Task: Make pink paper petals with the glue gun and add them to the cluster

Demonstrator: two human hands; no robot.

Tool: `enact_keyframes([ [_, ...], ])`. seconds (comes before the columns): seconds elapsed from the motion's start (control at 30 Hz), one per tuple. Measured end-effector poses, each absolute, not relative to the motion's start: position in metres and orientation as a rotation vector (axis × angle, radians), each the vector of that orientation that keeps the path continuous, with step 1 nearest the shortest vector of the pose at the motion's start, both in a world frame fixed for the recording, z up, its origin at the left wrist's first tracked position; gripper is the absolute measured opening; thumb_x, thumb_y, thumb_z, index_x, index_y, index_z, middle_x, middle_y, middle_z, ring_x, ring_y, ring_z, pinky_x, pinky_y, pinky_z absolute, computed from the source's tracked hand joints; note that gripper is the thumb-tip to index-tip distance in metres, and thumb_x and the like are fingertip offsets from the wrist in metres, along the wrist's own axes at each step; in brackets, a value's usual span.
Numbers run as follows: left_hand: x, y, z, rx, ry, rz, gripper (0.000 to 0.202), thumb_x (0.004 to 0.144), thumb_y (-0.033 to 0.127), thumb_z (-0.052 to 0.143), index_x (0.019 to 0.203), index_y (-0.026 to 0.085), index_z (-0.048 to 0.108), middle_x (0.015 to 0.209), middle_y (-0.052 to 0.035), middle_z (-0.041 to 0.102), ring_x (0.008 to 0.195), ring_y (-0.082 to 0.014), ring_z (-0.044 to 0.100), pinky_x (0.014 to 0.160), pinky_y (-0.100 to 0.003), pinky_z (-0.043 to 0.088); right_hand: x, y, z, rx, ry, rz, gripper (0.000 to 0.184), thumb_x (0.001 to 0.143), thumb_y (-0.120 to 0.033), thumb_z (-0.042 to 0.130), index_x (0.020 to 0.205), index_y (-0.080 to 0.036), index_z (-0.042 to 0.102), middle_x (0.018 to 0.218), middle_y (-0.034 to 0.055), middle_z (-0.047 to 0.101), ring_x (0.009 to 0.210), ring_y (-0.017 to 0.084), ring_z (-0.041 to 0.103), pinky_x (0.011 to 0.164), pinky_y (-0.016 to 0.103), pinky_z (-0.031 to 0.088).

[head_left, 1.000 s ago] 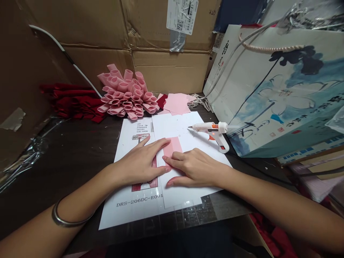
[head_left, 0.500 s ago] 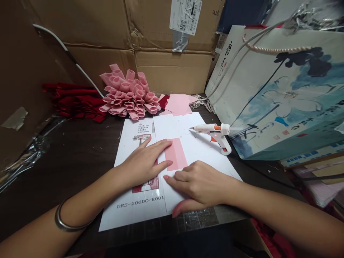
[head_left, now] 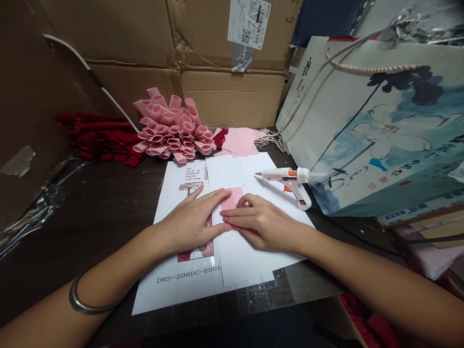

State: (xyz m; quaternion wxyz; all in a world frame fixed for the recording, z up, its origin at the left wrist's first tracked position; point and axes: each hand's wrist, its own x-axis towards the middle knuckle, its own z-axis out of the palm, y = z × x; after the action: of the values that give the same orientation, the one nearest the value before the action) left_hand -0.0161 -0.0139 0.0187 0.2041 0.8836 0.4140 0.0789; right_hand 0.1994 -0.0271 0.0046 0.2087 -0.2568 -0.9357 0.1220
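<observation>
The left hand (head_left: 190,223) is resting flat on a white paper sheet (head_left: 246,266), fingers (head_left: 217,205) together, while the right hand (head_left: 264,223) is covering a pink paper strip (head_left: 232,198), grip unclear. Nudging the nearby hot glue gun (head_left: 290,181) could scorch the paper.
</observation>
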Motion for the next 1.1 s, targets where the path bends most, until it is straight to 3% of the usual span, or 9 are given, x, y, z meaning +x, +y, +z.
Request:
enact_keyframes([
  [0.2,-0.026,-0.006,0.017,2.515,1.061,0.326,0.068,0.089,0.056,0.055,0.145,0.021,0.041,0.146,-0.0082,0.048,0.134,-0.0298,0.044,0.117,-0.050,0.024,0.200,-0.026,0.001,-0.713,-2.608,0.333,0.030,0.094,-0.014,0.048,0.115,-0.014,0.069,0.120,0.0053,0.070,0.093,0.023,0.052,0.085,0.040,0.048],
  [0.33,-0.035,0.001,0.020,2.529,1.006,0.375,0.045,0.091,0.049,0.055,0.129,0.025,0.059,0.139,-0.0048,0.056,0.140,-0.0275,0.038,0.117,-0.048,0.025,0.201,-0.026,-0.002,-0.719,-2.602,0.350,0.032,0.093,-0.013,0.050,0.119,-0.014,0.067,0.119,0.0055,0.070,0.097,0.023,0.053,0.088,0.041,0.048],
  [0.43,-0.037,0.002,0.025,2.511,0.950,0.254,0.035,0.094,0.044,0.052,0.122,0.028,0.064,0.135,-0.0030,0.060,0.142,-0.0272,0.034,0.118,-0.051,0.020,0.201,-0.026,-0.002,-0.732,-2.589,0.362,0.032,0.093,-0.013,0.051,0.120,-0.015,0.067,0.119,0.0065,0.070,0.100,0.023,0.053,0.088,0.041,0.048],
  [0.7,-0.037,0.008,0.028,2.387,1.100,0.195,0.044,0.096,0.047,0.047,0.129,0.022,0.059,0.146,-0.0068,0.049,0.147,-0.0306,0.017,0.119,-0.053,0.016,0.201,-0.025,-0.001,-0.706,-2.622,0.321,0.032,0.094,-0.013,0.049,0.121,-0.012,0.067,0.120,0.0047,0.070,0.097,0.024,0.050,0.089,0.040,0.047],
  [0.9,-0.037,0.012,0.015,2.476,1.189,0.243,0.044,0.098,0.044,0.042,0.136,0.024,0.052,0.146,-0.0040,0.049,0.147,-0.0270,0.019,0.120,-0.053,0.012,0.201,-0.025,-0.001,-0.701,-2.655,0.291,0.032,0.096,-0.015,0.047,0.120,-0.011,0.068,0.120,0.0037,0.070,0.097,0.024,0.049,0.089,0.039,0.046],
  [1.1,-0.034,0.013,0.009,2.659,1.235,0.424,0.044,0.097,0.034,0.045,0.135,0.014,0.052,0.145,-0.0129,0.049,0.143,-0.0270,0.032,0.118,-0.054,0.020,0.201,-0.026,0.001,-0.722,-2.632,0.324,0.032,0.097,-0.016,0.046,0.120,-0.010,0.067,0.118,0.0042,0.071,0.097,0.023,0.049,0.090,0.038,0.046],
])
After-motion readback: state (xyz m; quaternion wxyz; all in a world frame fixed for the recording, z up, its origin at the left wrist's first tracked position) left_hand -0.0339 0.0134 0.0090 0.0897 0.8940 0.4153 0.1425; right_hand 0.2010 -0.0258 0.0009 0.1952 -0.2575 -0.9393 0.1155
